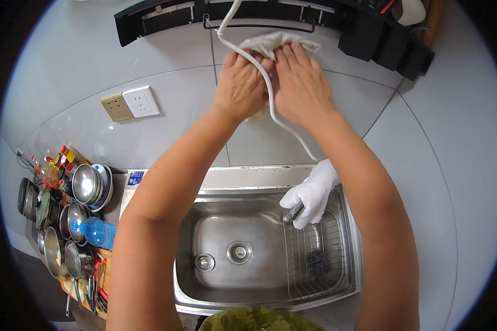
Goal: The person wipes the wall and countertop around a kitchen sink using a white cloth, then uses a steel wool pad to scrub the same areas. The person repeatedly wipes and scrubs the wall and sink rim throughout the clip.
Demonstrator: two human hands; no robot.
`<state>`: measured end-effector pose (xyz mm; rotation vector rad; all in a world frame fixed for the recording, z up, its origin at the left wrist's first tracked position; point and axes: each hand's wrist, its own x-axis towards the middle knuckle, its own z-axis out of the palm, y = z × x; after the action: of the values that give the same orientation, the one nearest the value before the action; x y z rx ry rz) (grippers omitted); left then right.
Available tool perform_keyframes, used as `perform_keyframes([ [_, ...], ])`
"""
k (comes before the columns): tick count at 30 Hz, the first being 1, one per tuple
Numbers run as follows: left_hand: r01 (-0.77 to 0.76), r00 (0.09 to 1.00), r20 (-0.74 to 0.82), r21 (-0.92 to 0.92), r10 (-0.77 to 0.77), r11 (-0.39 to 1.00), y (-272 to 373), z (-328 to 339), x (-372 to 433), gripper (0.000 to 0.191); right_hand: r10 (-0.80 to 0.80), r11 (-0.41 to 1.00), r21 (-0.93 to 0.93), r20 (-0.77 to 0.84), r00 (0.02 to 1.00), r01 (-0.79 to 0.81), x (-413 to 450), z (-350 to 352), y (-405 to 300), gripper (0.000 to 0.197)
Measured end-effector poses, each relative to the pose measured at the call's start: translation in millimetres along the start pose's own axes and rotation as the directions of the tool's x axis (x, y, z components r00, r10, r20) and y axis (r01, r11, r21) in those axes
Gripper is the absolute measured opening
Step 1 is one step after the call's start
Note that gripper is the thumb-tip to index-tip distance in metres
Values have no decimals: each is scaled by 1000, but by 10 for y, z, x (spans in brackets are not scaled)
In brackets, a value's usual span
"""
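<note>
Both hands are raised against the tiled wall (182,107), above the back of a steel sink (215,236). A whitish cloth (277,40) lies bunched at their fingertips, below a thin black rail (265,27). My left hand (244,85) has its fingers folded at the near edge of the cloth. The fingers of my right hand (304,85) are stretched and press the cloth to the tiles. A white cable or hose (270,89) passes in front of the hands. Under the left wrist a pale patch shows, too hidden to tell.
A white towel (314,196) wraps the faucet over a wire rack (298,265) holding a dark scrubber (317,262). A black shelf (170,18) spans the wall top. Sockets (141,102) sit leftward. Bowls (84,183), pans (54,252) and a blue bottle (99,232) crowd the left counter.
</note>
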<state>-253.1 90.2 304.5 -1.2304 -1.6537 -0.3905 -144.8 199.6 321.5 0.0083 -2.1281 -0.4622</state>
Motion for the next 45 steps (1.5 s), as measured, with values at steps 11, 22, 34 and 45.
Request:
perform_keyframes([
  [11,24,986,167,-70,-12,997,126,-39,-222,51,-40,999,39,86,996,37,-230,-36,-33,40],
  [22,25,998,63,-78,-20,997,89,103,-3,70,82,997,-5,195,977,-83,-69,-53,68,61],
  [34,6,995,101,-36,-3,999,-247,-66,-181,60,-11,1000,26,208,978,6,56,5,-162,55],
  [45,-141,987,51,-174,152,975,312,364,223,65,195,974,-156,219,956,-163,-417,9,417,63],
])
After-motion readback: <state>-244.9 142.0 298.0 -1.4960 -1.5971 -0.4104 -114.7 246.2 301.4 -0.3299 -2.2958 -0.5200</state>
